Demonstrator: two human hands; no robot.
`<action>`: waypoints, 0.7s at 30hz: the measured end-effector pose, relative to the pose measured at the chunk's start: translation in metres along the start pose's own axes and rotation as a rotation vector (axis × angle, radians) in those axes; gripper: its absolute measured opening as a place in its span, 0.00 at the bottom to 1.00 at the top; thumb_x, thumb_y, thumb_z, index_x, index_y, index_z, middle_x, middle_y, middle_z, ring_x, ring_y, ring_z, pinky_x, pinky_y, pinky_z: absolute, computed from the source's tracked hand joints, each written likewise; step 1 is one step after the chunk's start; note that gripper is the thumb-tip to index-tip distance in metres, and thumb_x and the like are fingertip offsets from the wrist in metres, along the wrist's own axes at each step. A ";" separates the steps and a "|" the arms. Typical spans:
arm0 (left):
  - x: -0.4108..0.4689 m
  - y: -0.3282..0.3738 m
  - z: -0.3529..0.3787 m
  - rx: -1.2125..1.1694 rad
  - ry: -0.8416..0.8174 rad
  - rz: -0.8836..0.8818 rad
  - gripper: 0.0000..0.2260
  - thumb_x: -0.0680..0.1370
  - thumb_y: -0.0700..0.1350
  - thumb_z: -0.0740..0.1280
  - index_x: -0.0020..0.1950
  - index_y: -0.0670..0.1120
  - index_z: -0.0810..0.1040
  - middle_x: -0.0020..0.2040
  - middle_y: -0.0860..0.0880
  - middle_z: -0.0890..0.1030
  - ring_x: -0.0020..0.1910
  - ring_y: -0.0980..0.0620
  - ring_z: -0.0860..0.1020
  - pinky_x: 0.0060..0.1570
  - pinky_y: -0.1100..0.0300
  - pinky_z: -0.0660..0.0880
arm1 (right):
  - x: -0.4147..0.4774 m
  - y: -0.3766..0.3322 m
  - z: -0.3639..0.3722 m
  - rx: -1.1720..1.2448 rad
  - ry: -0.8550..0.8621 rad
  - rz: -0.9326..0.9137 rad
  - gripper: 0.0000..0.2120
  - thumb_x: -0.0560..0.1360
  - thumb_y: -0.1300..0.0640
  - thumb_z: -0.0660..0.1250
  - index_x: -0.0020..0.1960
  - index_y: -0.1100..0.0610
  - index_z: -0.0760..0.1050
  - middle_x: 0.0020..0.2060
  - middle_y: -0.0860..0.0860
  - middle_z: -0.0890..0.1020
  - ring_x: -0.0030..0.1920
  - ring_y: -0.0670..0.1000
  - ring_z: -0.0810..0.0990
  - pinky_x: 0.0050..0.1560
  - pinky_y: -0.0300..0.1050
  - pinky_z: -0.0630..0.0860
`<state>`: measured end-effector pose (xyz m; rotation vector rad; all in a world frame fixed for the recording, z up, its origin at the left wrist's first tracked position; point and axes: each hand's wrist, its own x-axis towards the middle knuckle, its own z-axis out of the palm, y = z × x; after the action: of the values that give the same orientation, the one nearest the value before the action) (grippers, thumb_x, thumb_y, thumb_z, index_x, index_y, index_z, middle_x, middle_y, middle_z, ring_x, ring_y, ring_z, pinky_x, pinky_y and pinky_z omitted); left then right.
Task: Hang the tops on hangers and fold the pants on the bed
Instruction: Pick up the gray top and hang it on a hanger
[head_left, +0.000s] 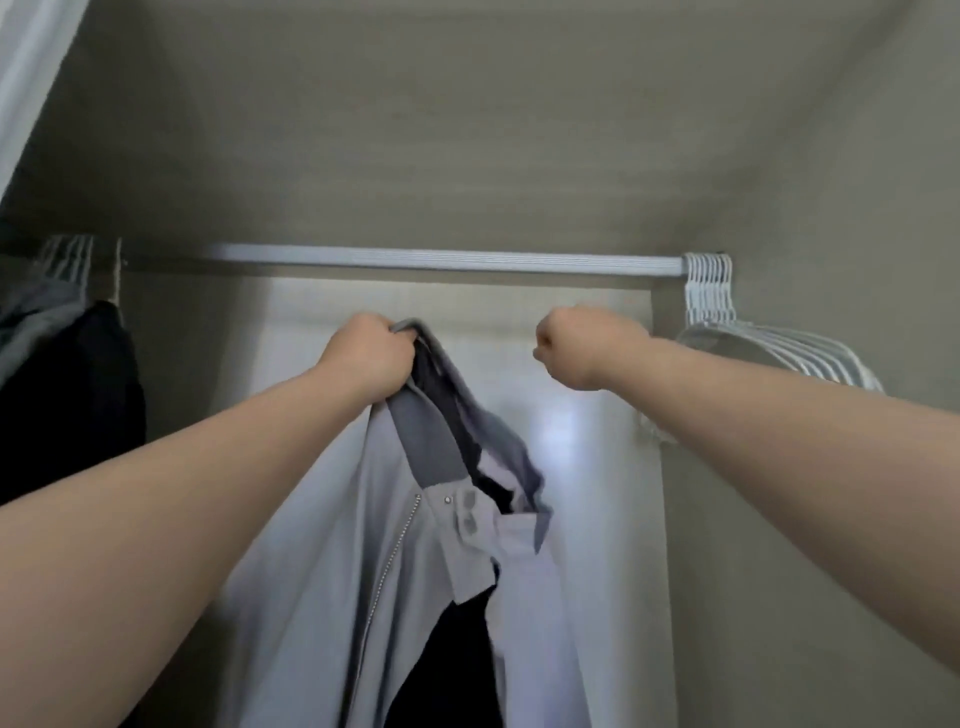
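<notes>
My left hand (366, 358) is fisted on the collar of the jacket (395, 561), which hangs straight down below it. My right hand (582, 345) is curled shut beside it, nothing visible in it. Step: hanging a top. Spare hangers (769, 343) sit just right of my right hand on the rail (441, 260) above. Next move, I'd say: pull one off.

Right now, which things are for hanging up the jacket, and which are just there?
For the job: grey jacket, left hand gripping its collar, right hand, empty white hangers, closet rail.

Just there: dark clothes already hanging at the left.
</notes>
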<state>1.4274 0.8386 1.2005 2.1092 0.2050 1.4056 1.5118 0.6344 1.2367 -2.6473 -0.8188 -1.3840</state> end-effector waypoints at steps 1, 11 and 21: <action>0.002 0.007 0.010 -0.010 -0.015 0.000 0.16 0.82 0.45 0.62 0.35 0.43 0.73 0.34 0.45 0.75 0.38 0.43 0.74 0.35 0.56 0.66 | -0.002 0.011 -0.008 -0.115 0.067 -0.006 0.09 0.81 0.53 0.60 0.53 0.54 0.77 0.54 0.55 0.80 0.53 0.59 0.76 0.48 0.48 0.69; 0.011 0.043 0.081 0.018 -0.137 -0.041 0.14 0.81 0.42 0.62 0.36 0.42 0.69 0.34 0.44 0.71 0.35 0.44 0.69 0.36 0.56 0.64 | -0.028 0.104 -0.030 -0.505 0.003 0.240 0.19 0.77 0.56 0.62 0.67 0.53 0.74 0.64 0.54 0.76 0.66 0.58 0.75 0.56 0.49 0.70; 0.019 0.045 0.081 0.062 -0.118 -0.042 0.16 0.81 0.42 0.62 0.34 0.42 0.67 0.30 0.44 0.68 0.28 0.46 0.65 0.29 0.59 0.59 | -0.025 0.132 -0.017 -0.410 0.050 0.255 0.15 0.78 0.64 0.62 0.65 0.58 0.75 0.61 0.55 0.79 0.60 0.59 0.80 0.45 0.47 0.69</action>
<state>1.4989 0.7785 1.2188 2.2176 0.2476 1.2613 1.5501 0.5060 1.2539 -2.8540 -0.1912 -1.6851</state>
